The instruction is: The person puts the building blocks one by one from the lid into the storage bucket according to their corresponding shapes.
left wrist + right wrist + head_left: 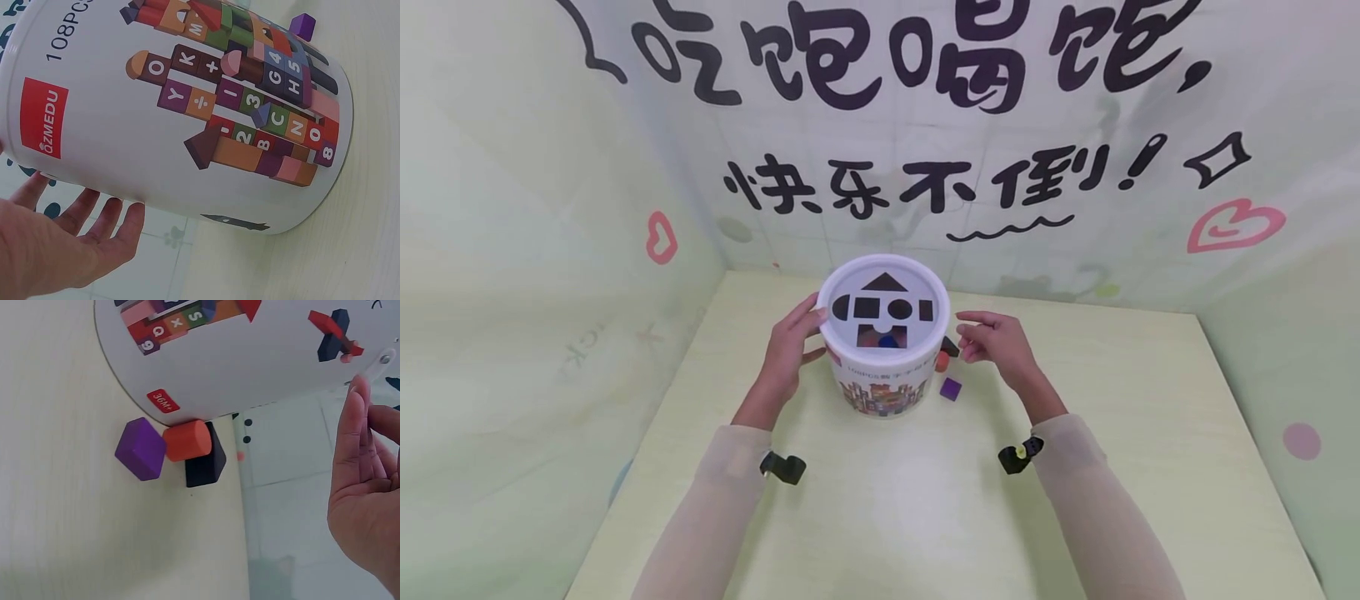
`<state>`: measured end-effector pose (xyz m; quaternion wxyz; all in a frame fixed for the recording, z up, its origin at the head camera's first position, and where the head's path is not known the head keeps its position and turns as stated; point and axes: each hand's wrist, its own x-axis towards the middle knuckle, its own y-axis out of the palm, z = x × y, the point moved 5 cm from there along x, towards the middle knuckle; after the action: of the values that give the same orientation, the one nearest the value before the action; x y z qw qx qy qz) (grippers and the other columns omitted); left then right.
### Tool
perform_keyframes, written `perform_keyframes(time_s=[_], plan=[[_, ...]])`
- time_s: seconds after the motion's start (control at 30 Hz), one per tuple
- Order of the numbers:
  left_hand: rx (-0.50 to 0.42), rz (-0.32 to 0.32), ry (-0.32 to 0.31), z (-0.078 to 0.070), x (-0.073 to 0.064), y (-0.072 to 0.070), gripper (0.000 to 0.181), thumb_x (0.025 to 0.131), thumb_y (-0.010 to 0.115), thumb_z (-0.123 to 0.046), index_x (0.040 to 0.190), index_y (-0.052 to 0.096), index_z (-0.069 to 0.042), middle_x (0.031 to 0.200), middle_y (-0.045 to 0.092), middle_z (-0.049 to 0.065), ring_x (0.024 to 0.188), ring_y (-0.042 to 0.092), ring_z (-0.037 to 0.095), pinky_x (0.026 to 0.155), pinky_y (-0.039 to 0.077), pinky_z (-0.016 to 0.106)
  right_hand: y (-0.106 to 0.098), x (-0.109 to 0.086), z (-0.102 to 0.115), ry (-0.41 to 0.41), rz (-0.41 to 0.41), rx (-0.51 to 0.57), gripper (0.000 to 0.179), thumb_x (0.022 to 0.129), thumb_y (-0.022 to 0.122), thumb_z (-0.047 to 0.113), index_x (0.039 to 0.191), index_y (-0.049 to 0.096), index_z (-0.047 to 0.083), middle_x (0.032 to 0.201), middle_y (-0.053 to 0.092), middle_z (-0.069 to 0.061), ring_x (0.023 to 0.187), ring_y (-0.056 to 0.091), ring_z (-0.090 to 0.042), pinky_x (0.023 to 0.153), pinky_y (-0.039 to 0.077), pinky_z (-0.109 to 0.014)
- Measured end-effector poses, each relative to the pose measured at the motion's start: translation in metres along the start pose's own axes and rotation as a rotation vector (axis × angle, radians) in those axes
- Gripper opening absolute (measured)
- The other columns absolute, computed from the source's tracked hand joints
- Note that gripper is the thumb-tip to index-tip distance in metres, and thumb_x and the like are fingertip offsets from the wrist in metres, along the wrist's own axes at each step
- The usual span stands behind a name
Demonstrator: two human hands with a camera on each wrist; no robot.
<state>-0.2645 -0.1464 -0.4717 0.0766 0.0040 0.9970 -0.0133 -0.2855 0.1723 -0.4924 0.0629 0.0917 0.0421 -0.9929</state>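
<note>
A pale, wood-grained desk [887,508] fills a nook between three light, printed walls; on the back wall [910,248], black lettering [937,190] runs in two rows, a pink heart [1236,227] shows near the right corner, and a purple dot [1302,441] marks the right wall [1262,350]. Toward the desk's far edge stands a white bucket [883,379], upright, its lid [883,310] pierced with shaped holes. On the bare boards just to its right lie a purple block [140,449], an orange-red cylinder [187,440] and a black block [205,472], close together. Of the hands, the left [786,350] rests spread against the bucket's side; the right [1000,342] is held narrow beside the rim, fingers extended, whether touching it I cannot tell. Soft shadows fall beneath both sleeves [700,517].
</note>
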Motion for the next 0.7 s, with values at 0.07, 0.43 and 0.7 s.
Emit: perform_keyframes(time_s=[0.07, 0.43, 0.7], plan=[[-0.001, 0.002, 0.001, 0.0, 0.0, 0.0, 0.05, 0.097, 0.054, -0.036, 0.146, 0.047, -0.027, 0.139, 0.054, 0.009, 0.119, 0.053, 0.028, 0.097, 0.05, 0.053, 0.001, 0.003, -0.008, 0.011, 0.006, -0.011, 0.038, 0.093, 0.064, 0.012, 0.128, 0.06, -0.003, 0.07, 0.066, -0.003, 0.055, 0.063, -0.011, 0.061, 0.06, -0.027], [-0.006, -0.002, 0.006, 0.0, -0.002, 0.0, 0.05, 0.097, 0.053, -0.035, 0.145, 0.047, -0.026, 0.14, 0.053, 0.007, 0.119, 0.053, 0.028, 0.097, 0.05, 0.053, 0.011, 0.013, -0.052, 0.127, 0.018, -0.077, 0.033, 0.093, 0.063, 0.012, 0.124, 0.065, 0.005, 0.075, 0.07, -0.007, 0.056, 0.064, -0.013, 0.063, 0.06, -0.031], [-0.012, 0.001, 0.021, -0.002, -0.004, 0.0, 0.05, 0.097, 0.053, -0.035, 0.145, 0.047, -0.024, 0.14, 0.053, 0.007, 0.117, 0.054, 0.026, 0.096, 0.051, 0.052, 0.017, 0.019, -0.073, 0.158, 0.026, -0.083, 0.035, 0.089, 0.064, 0.01, 0.124, 0.066, 0.003, 0.077, 0.071, -0.017, 0.055, 0.065, -0.014, 0.061, 0.061, -0.033]])
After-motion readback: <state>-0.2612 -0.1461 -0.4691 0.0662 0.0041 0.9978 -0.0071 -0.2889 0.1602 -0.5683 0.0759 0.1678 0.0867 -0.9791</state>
